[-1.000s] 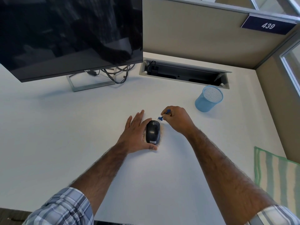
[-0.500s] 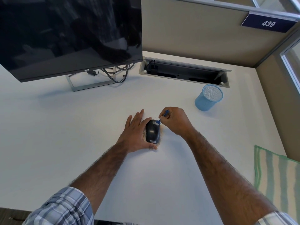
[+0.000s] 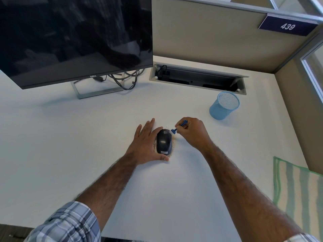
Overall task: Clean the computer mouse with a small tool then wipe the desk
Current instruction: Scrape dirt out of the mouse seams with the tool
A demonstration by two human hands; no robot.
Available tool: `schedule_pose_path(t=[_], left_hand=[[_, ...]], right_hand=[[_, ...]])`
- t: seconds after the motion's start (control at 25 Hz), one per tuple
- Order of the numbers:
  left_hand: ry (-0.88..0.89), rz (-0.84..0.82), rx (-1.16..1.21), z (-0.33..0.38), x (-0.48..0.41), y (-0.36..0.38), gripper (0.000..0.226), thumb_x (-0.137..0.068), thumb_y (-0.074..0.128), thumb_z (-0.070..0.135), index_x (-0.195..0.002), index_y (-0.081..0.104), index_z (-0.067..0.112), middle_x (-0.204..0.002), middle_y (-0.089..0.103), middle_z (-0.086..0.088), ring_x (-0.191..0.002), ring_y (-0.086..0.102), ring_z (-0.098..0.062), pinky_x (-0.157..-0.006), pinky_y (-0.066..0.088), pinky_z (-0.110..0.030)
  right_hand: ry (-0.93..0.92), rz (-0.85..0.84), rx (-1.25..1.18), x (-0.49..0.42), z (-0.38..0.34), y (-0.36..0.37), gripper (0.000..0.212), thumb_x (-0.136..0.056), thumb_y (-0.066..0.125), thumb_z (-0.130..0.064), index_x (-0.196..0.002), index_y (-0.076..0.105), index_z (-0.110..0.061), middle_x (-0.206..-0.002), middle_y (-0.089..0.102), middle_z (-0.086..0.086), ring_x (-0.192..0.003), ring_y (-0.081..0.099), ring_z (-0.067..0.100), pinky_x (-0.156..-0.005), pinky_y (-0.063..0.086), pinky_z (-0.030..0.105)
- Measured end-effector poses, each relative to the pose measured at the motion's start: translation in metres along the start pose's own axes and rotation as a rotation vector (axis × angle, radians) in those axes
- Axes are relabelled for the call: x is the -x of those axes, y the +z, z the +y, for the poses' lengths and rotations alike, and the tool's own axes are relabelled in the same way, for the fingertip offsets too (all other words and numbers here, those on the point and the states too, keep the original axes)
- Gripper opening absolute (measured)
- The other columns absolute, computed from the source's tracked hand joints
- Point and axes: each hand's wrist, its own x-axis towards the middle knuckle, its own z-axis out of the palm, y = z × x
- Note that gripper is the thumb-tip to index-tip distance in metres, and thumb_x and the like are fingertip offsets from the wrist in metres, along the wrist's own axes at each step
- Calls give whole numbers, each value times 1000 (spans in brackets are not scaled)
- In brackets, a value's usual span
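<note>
Since half a second ago the right hand (image 3: 191, 132) has drawn its small blue tool (image 3: 178, 128) back off the mouse (image 3: 164, 142), so the tip now sits just beside the mouse's far right corner. Head view: the left hand (image 3: 146, 143), open and flat, braces the mouse's left side on the white counter (image 3: 87, 137), while the right is pinched shut on the tool. Cleaning looks under way; next likely comes another stroke, then the striped cloth (image 3: 297, 186) at far right.

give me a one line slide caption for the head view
Left hand steadies a black mouse while the right hand works a small blue tool at its front edge.
</note>
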Motion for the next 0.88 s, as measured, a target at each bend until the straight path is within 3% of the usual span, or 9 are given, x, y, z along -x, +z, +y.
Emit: schedule_pose_path(t=[0.12, 0.24, 0.36, 0.6, 0.88], left_hand=[[8, 3, -1, 0, 0, 0, 130, -56, 65, 95, -159, 15, 35, -172, -16, 0, -158, -17, -18, -125, -15, -42], [5, -10, 13, 1, 0, -1, 131, -56, 66, 95, -160, 14, 35, -171, -19, 1, -157, -20, -17, -126, -16, -42], [1, -15, 5, 0, 1, -2, 130, -58, 67, 93, -161, 14, 33, -172, -18, -1, -157, -20, -18, -127, -13, -45], [2, -23, -11, -2, 0, 0, 137, -55, 60, 99, -162, 8, 32, -171, -21, 0, -157, -22, -17, -126, -14, -45], [53, -41, 30, -5, 0, -1, 130, -55, 53, 103, -161, 2, 49, -167, -31, 6, -155, -26, -18, -125, -16, -46]], right_hand=[[-43, -51, -37, 8, -6, 3, 12, -91, 67, -15, -89, 73, -25, -88, 73, -9, -82, 68, 12, -71, 53, 16], [-56, -82, -5, 18, -4, 2, 10, -89, 68, -13, -89, 76, -19, -84, 74, -6, -77, 68, 14, -69, 56, 22], [-93, -98, -17, 26, -4, -1, 12, -87, 68, -10, -87, 76, -20, -81, 74, -7, -69, 64, 8, -61, 48, 15], [-78, -115, -17, 29, -8, -3, 11, -89, 68, -11, -94, 76, -17, -90, 75, -2, -82, 68, 17, -75, 56, 26], [-141, -134, -10, 34, -11, -2, 12, -92, 69, -15, -99, 76, -22, -96, 75, -4, -86, 68, 14, -77, 55, 24]])
